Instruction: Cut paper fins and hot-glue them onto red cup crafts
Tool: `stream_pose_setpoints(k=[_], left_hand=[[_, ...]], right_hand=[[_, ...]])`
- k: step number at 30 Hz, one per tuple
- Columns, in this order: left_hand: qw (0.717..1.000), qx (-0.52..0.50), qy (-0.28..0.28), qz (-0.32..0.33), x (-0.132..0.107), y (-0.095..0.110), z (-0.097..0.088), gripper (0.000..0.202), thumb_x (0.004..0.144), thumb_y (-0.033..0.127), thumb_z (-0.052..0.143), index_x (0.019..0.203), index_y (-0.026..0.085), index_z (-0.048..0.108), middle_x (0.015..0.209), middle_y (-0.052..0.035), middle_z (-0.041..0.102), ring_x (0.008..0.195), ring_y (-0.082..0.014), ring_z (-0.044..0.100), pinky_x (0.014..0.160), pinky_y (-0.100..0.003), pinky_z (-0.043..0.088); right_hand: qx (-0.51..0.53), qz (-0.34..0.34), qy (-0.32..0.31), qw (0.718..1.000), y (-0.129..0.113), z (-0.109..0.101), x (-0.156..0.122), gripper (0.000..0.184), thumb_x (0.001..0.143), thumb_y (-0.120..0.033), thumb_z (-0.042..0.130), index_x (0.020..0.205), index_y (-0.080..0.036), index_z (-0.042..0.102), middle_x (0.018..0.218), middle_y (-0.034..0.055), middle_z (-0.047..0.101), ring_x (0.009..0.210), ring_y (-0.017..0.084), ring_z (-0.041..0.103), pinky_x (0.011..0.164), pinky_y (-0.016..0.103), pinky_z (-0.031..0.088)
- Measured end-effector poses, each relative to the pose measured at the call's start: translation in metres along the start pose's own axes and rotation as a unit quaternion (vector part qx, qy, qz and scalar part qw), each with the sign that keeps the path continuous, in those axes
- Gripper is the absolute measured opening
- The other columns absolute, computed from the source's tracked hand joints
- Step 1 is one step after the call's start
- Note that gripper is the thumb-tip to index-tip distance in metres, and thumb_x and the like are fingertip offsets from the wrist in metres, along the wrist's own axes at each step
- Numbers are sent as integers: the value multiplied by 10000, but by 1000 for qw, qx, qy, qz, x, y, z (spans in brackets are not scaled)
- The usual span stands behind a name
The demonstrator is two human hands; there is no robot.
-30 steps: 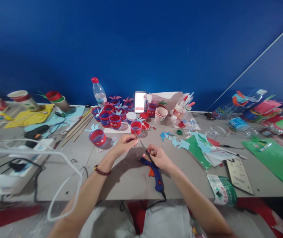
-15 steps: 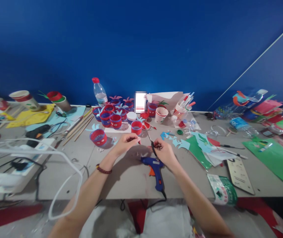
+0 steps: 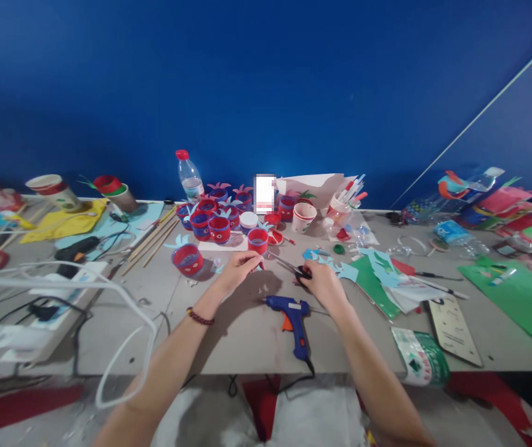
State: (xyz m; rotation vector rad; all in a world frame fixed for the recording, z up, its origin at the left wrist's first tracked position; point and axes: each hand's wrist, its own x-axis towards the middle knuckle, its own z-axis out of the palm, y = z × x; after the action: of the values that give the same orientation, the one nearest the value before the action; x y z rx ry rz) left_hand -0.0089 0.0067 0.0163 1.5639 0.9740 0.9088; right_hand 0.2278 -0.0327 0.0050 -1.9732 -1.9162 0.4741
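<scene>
My right hand [image 3: 322, 280] is closed round the black handles of a pair of scissors [image 3: 290, 266], whose blades point left toward my other hand. My left hand [image 3: 241, 270] pinches a small red piece [image 3: 261, 263], mostly hidden by the fingers, so its kind is unclear. Just beyond it stands a red and blue ring cup [image 3: 257, 242]. A similar cup with light blue paper leaves [image 3: 187, 259] sits to the left. Below both hands, a blue hot glue gun [image 3: 293, 313] with an orange trigger lies on the table.
Several red and blue cups [image 3: 220, 230] cluster near a plastic bottle [image 3: 190, 177]. A white paper cup [image 3: 303, 217] stands behind. Blue paper cut-outs [image 3: 347, 271] and green sheets [image 3: 517, 298] lie right. A power strip [image 3: 67, 310] and white cable [image 3: 139, 316] occupy the left.
My right hand has moved slightly right and turned the scissors from nearly upright to lying more sideways, tips toward the left hand. The left hand stays almost in place, still pinching the red piece.
</scene>
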Motion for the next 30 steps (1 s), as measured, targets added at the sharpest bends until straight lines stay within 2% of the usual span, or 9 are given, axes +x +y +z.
stream_pose_setpoints(k=[6, 10, 14, 18, 20, 23, 27, 30], left_hand=[[1000, 29, -2, 5, -1, 5, 5, 347, 797, 457, 555, 659, 148, 629, 508, 38, 416, 512, -92, 359, 498, -231, 271], [994, 108, -13, 31, 0, 8, 6, 297, 807, 390, 542, 668, 143, 631, 564, 11, 512, 524, -100, 405, 515, -232, 308], [969, 232, -30, 83, 1, 1, 7, 240, 831, 302, 512, 683, 164, 641, 674, -20, 592, 593, -126, 468, 581, -248, 339], [928, 357, -52, 99, 1, -8, 6, 265, 874, 294, 466, 709, 188, 644, 762, -36, 621, 646, -149, 508, 595, -265, 318], [911, 395, -63, 98, 1, -10, 5, 298, 898, 307, 431, 733, 192, 651, 797, -44, 632, 676, -160, 527, 600, -270, 318], [905, 409, -76, 91, 1, -8, 3, 318, 920, 321, 393, 819, 200, 670, 859, -47, 646, 733, -170, 560, 624, -269, 347], [904, 409, -85, 92, 0, -4, 3, 308, 932, 308, 391, 895, 205, 679, 926, -49, 666, 805, -176, 593, 678, -266, 390], [904, 402, -86, 119, -1, -4, 5, 279, 932, 287, 411, 920, 207, 678, 934, -52, 676, 818, -172, 603, 697, -259, 406]], right_hand=[[-24, 10, -30, 999, 5, -2, 3, 216, 707, -278, 734, 652, -179, 549, 680, 41, 576, 664, 178, 523, 574, 261, 301], [-19, 12, -25, 999, 9, -2, 5, 263, 649, -289, 784, 714, -172, 558, 717, 37, 582, 669, 176, 527, 580, 257, 312], [-2, 44, -45, 998, 9, -4, 5, 295, 615, -278, 797, 736, -174, 549, 664, 4, 556, 610, 157, 507, 558, 250, 306], [2, 62, -56, 996, 12, -6, 4, 300, 599, -278, 796, 725, -171, 545, 613, -17, 528, 580, 146, 481, 534, 246, 289], [17, 60, -70, 996, 14, -7, 4, 270, 628, -264, 765, 763, -168, 552, 597, -31, 520, 549, 134, 471, 525, 243, 289], [15, 48, -85, 995, 15, -8, 3, 199, 690, -241, 704, 813, -162, 568, 607, -29, 540, 551, 129, 489, 536, 240, 299], [-44, 18, -58, 997, 8, -5, 0, 177, 743, -293, 676, 857, -173, 612, 734, 24, 623, 688, 162, 563, 584, 245, 314], [-49, -27, -32, 998, -8, 1, -7, 187, 843, -326, 585, 973, -198, 626, 835, 47, 668, 774, 181, 603, 635, 253, 345]])
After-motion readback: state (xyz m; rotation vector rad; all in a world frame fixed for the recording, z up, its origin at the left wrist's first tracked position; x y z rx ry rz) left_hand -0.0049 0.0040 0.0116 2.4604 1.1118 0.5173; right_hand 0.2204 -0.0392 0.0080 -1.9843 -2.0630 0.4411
